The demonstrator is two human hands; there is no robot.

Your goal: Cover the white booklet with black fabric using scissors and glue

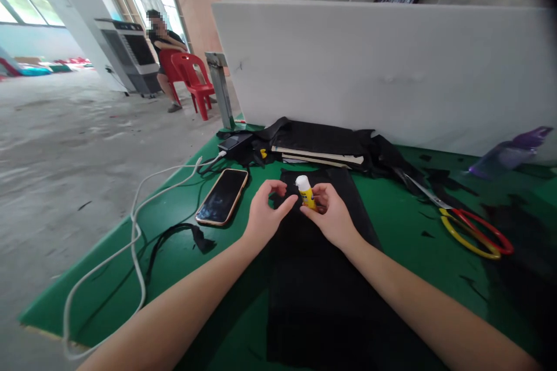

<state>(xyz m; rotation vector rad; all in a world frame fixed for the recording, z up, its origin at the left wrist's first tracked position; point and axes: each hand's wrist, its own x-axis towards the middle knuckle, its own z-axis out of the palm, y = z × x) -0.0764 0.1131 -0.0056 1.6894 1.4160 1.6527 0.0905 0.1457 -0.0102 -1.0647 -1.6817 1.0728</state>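
Yellow bottle [307,195], one, in right grip [334,215]

right fingers [324,188] hold a yellow bottle [308,199] over black cloth [319,295] — left fingers [274,185] parted nearby.

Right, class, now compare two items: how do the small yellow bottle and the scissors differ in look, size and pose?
The yellow bottle is held in the right hand, white top upward; the scissors lie on the green table, untouched.
The bottle is short and compact; the scissors are longer, with looped handles.
The bottle is yellow and white; the scissors have metal blades and red and yellow handles.
Both share some yellow.
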